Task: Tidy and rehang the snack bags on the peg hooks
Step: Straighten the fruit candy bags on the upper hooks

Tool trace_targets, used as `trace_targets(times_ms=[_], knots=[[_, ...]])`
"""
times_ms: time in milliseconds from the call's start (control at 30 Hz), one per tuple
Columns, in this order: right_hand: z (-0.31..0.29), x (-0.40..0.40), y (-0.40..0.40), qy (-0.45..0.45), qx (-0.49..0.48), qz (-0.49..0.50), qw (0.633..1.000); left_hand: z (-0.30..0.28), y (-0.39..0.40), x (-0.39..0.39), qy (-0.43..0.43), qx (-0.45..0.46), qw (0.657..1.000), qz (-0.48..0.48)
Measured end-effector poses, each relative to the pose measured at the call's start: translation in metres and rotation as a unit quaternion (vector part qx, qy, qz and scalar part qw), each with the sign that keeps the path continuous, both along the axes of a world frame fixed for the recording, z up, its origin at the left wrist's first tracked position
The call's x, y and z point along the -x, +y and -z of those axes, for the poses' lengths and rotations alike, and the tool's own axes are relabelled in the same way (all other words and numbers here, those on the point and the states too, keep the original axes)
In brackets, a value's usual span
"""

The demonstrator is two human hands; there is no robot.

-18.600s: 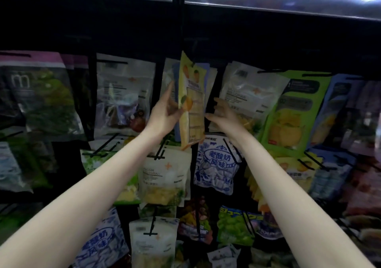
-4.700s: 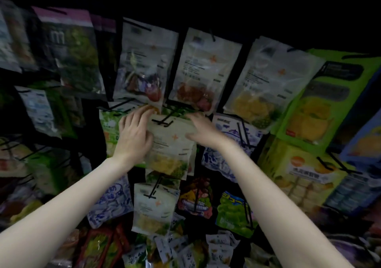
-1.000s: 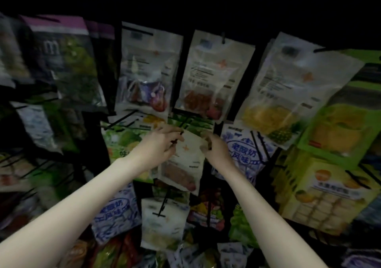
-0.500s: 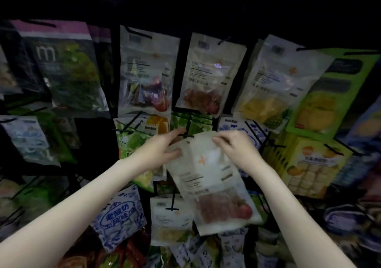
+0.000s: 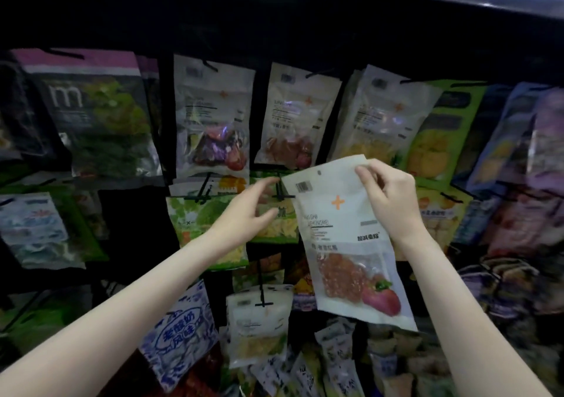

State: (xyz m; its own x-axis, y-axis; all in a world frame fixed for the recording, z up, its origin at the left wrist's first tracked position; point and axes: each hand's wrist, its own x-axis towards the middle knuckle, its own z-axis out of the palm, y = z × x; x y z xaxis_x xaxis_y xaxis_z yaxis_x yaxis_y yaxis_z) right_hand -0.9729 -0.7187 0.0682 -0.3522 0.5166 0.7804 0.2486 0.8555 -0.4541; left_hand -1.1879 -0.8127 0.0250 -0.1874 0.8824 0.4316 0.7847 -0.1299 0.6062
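Before pegboard: right hand (image 5: pixel 393 201) pinches glossy flat strawberry pouch (image 5: pixel 345 238).

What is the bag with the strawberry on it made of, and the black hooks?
The strawberry bag, pinched at its top by the right hand, looks like thin plastic film: matte white, with a clear window showing red pieces, and it bends softly. The black peg hooks look like thin, stiff metal wire coated black, though plastic can't be ruled out.
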Motion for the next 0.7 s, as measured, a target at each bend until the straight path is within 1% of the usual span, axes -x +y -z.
trace_targets(times_ms=[100,200,267,333,400,467,533,633,700], knots=[[-0.025,0.003,-0.011,0.037,-0.070,0.025,0.997,-0.014,0.006,-0.004,-0.022,-0.028,0.999,0.028],[-0.051,0.009,-0.012,0.096,-0.092,0.043,0.990,-0.037,0.013,-0.010,-0.071,-0.063,0.993,0.073],[-0.066,0.016,-0.010,0.151,-0.069,0.036,0.985,-0.055,0.016,-0.014,-0.102,-0.102,0.986,0.085],[-0.077,0.024,-0.005,0.217,-0.021,0.013,0.976,-0.072,0.018,-0.015,-0.133,-0.139,0.977,0.092],[-0.081,0.033,0.003,0.257,0.026,0.007,0.966,-0.087,0.020,-0.012,-0.143,-0.153,0.973,0.098],[-0.080,0.040,0.012,0.249,0.044,0.023,0.967,-0.096,0.024,-0.006,-0.138,-0.138,0.975,0.103],[-0.077,0.046,0.019,0.217,0.036,0.020,0.975,-0.102,0.026,0.000,-0.135,-0.123,0.978,0.099],[-0.074,0.054,0.031,0.107,0.047,0.017,0.993,-0.112,0.035,0.008,-0.118,-0.136,0.980,0.082],[-0.076,0.058,0.043,0.065,0.068,0.008,0.996,-0.117,0.044,0.010,-0.088,-0.150,0.982,0.069]])
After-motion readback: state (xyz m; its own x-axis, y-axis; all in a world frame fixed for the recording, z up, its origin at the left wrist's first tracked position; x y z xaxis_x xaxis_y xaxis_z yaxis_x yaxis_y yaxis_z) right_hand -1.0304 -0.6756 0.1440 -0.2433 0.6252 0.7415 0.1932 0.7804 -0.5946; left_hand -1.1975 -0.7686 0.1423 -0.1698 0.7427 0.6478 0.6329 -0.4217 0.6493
